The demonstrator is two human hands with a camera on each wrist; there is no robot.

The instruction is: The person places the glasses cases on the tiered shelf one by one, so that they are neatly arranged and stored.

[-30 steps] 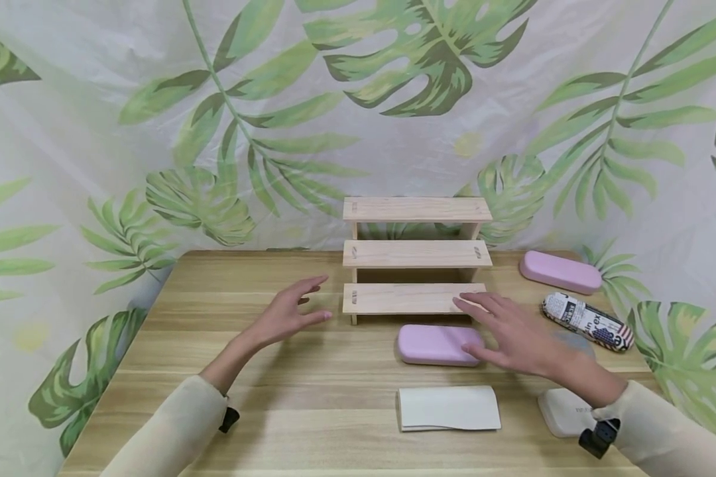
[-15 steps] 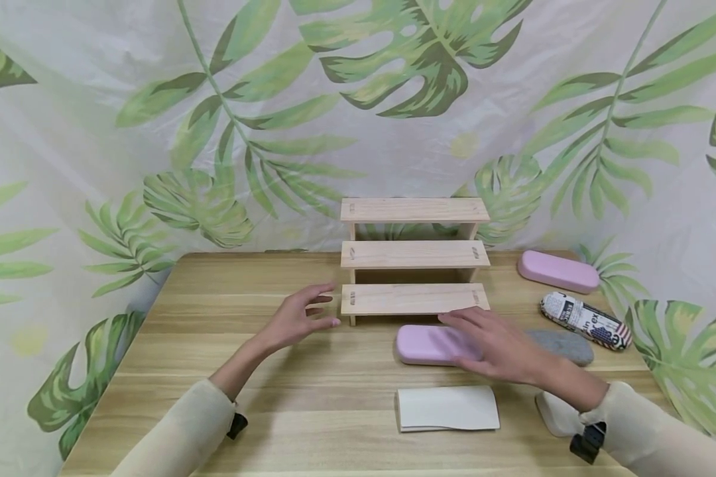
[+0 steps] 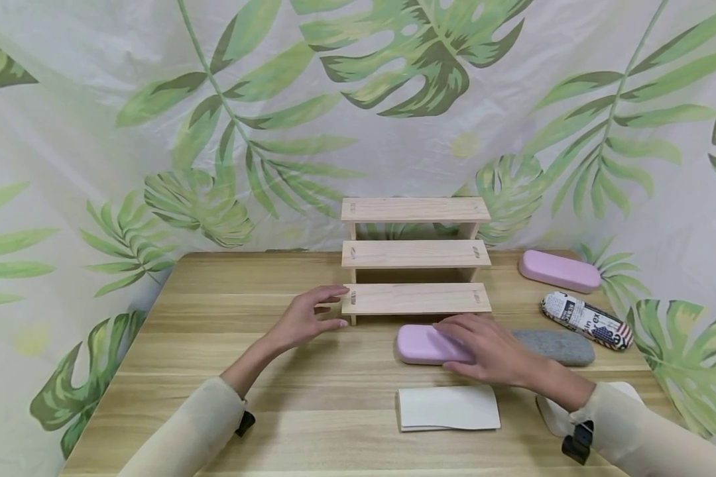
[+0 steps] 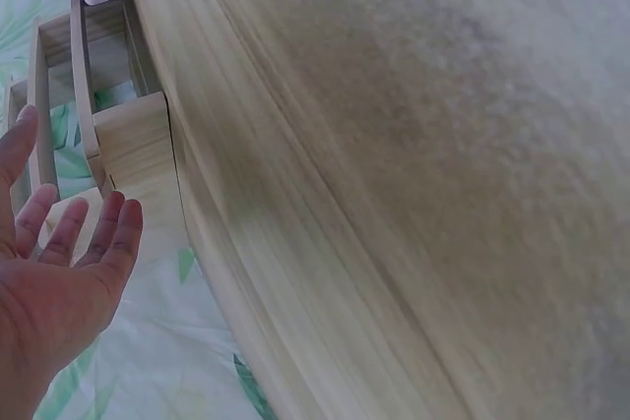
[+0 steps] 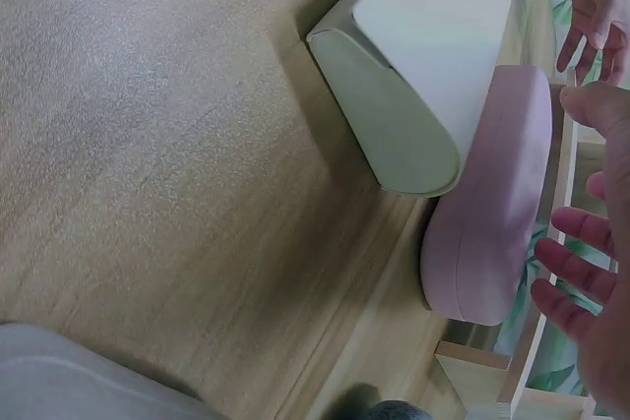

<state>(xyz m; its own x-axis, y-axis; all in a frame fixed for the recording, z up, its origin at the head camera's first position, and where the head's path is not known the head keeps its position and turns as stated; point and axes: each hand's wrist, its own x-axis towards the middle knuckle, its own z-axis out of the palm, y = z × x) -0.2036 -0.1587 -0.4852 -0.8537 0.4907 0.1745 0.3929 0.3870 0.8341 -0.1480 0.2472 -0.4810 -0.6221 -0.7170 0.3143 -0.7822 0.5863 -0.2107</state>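
A wooden three-step display rack (image 3: 417, 254) stands at the back of the table. My left hand (image 3: 305, 322) is beside the left end of its lowest step, fingers parted and holding nothing; in the left wrist view the palm and loosely bent fingers of this left hand (image 4: 64, 292) show. In front of the rack lies a pink glasses case (image 3: 420, 344). My right hand (image 3: 486, 348) hovers over its right half, hiding that end. The right wrist view shows the right hand's fingers (image 5: 581, 268) spread, with the pink case (image 5: 482, 213) apart from them.
A white folding glasses case (image 3: 450, 407) lies nearest the front. To the right are a grey case (image 3: 557, 348), a newsprint-patterned case (image 3: 587, 321), another pink case (image 3: 559, 271) and an off-white case (image 3: 551, 414) partly behind my right forearm. A leaf-patterned cloth (image 3: 406, 152) hangs behind.
My right hand has moved left and slightly toward me over the pink case, uncovering more of the grey case. My left hand has come a little to the right, closer to the rack.
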